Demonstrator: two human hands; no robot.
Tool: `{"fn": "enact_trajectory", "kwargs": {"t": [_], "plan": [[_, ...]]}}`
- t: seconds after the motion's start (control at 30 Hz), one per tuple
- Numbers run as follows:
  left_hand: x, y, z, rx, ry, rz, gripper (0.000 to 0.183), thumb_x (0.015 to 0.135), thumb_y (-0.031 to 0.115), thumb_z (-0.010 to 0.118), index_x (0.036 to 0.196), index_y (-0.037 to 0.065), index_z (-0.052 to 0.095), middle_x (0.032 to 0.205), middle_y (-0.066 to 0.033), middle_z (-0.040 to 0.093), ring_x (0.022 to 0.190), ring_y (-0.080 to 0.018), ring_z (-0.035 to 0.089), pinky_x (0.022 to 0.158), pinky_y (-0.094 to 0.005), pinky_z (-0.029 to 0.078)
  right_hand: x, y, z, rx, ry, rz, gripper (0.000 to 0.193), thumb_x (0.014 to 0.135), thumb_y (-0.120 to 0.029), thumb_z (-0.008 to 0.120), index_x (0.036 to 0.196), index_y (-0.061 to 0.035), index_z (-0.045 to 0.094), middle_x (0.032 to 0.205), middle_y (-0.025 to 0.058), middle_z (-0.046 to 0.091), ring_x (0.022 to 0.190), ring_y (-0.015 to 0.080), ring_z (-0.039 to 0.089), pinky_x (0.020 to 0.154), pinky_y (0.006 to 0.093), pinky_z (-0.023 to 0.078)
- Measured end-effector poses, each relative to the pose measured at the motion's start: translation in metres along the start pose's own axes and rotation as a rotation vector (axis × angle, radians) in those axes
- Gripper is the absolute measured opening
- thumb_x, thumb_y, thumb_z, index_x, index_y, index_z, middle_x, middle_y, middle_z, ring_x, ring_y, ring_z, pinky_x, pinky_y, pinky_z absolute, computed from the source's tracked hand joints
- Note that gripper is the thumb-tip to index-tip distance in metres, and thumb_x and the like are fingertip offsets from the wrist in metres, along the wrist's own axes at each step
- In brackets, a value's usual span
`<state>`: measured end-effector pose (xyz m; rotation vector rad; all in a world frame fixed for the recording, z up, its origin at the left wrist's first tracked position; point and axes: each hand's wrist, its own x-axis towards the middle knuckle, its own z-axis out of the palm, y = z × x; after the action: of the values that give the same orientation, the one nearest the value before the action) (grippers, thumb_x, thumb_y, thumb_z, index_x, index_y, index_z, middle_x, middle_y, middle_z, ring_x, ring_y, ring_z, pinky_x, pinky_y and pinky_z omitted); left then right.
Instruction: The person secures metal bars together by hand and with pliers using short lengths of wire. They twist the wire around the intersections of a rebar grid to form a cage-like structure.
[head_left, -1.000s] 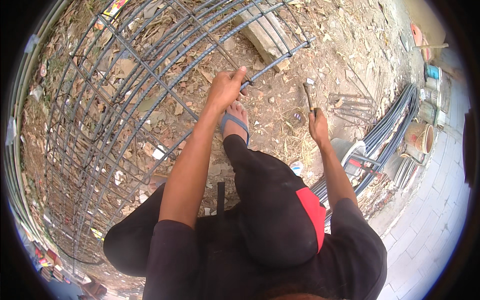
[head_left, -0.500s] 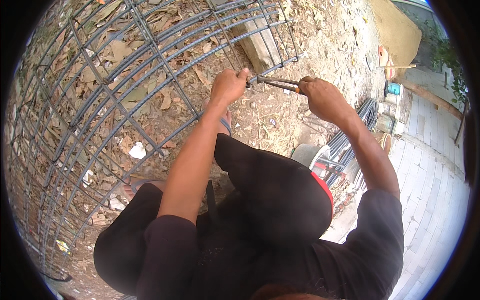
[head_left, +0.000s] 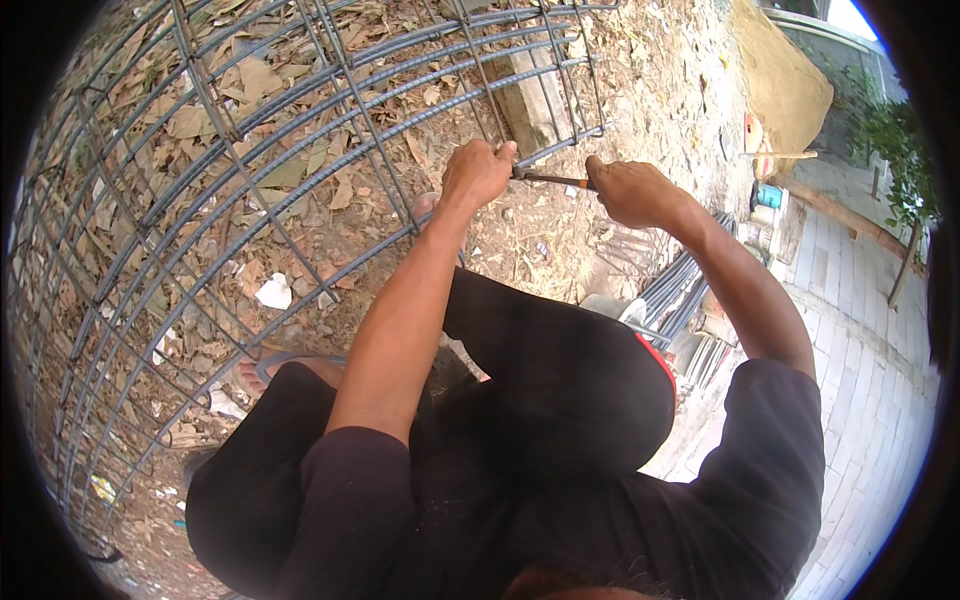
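Note:
A cage of ribbed steel bars (head_left: 392,130) tied in a grid fills the left and upper part of the view. My left hand (head_left: 478,177) is closed around its near edge bar, thumb up. My right hand (head_left: 640,192) grips the handles of a pair of pincers (head_left: 552,180) with a bit of orange on them. The pincers lie almost level, their jaws against the bar just right of my left hand. Whatever the jaws bite is too small to make out.
A squared block (head_left: 530,100) lies under the cage's far end. Dry leaves cover the ground, where my sandalled foot (head_left: 265,370) rests. At right are a bundle of long rods (head_left: 670,295), a blue container (head_left: 769,196), a sand heap (head_left: 785,75) and a pale block wall (head_left: 850,400).
The pincers' handles, seen apart before, now line up as one. My right hand has turned and shifted slightly right. My left hand stays on the bar while the whole view shifts a little.

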<state>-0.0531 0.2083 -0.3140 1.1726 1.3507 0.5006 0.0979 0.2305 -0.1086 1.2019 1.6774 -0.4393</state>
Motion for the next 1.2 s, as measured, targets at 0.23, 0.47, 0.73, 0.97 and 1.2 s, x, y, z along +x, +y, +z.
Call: {"fn": "enact_trajectory", "kwargs": {"t": [0.23,0.47,0.73,0.97,1.2], "plan": [[-0.001,0.002,-0.009,-0.068,-0.075,-0.096,0.067,0.096,0.055,0.056,0.067,-0.004,0.071,0.062,-0.0198,0.067,0.071,-0.0344,0.073,0.079,-0.0473,0.056,-0.009,-0.004,0.013,0.77,-0.187,0.151,0.049,0.083,-0.019,0.081,0.116,0.0044,0.054,0.075,0.0138,0.07,0.058,0.0225,0.068,0.051,0.0402,0.055],[0.001,0.003,-0.013,-0.204,-0.135,-0.192,0.078,0.1,0.06,0.048,0.088,-0.012,0.073,0.087,-0.0315,0.071,0.081,-0.0418,0.074,0.085,-0.0513,0.056,-0.006,-0.006,-0.014,-0.478,0.551,-0.205,0.025,0.095,-0.012,0.062,0.118,-0.003,0.062,0.107,0.0107,0.066,0.098,0.0233,0.064,0.09,0.0379,0.052],[0.001,0.003,-0.011,-0.09,-0.087,-0.077,0.091,0.1,0.07,0.04,0.065,-0.008,0.069,0.058,-0.0219,0.064,0.05,-0.029,0.069,0.047,-0.0381,0.053,0.016,0.005,-0.047,-0.59,0.328,-0.323,0.026,0.099,-0.023,0.062,0.111,0.0005,0.067,0.096,0.0126,0.069,0.086,0.0219,0.065,0.08,0.0376,0.056],[0.006,0.001,-0.001,0.005,0.036,-0.099,0.082,0.1,0.065,0.047,0.074,-0.009,0.072,0.068,-0.0254,0.069,0.082,-0.0423,0.073,0.083,-0.0506,0.056,-0.021,-0.005,0.035,0.899,-0.073,0.056,0.04,0.106,-0.035,0.058,0.088,0.0014,0.061,0.066,0.0075,0.064,0.054,0.0182,0.064,0.05,0.0374,0.052],[0.004,0.001,-0.002,-0.119,-0.02,-0.064,0.084,0.102,0.064,0.044,0.057,-0.004,0.065,0.056,-0.0226,0.064,0.052,-0.0304,0.071,0.058,-0.0412,0.058,-0.023,-0.005,0.012,0.048,0.205,-0.047,0.038,0.088,-0.016,0.067,0.119,0.0027,0.056,0.097,0.0171,0.067,0.078,0.0337,0.07,0.074,0.0488,0.056]]}}
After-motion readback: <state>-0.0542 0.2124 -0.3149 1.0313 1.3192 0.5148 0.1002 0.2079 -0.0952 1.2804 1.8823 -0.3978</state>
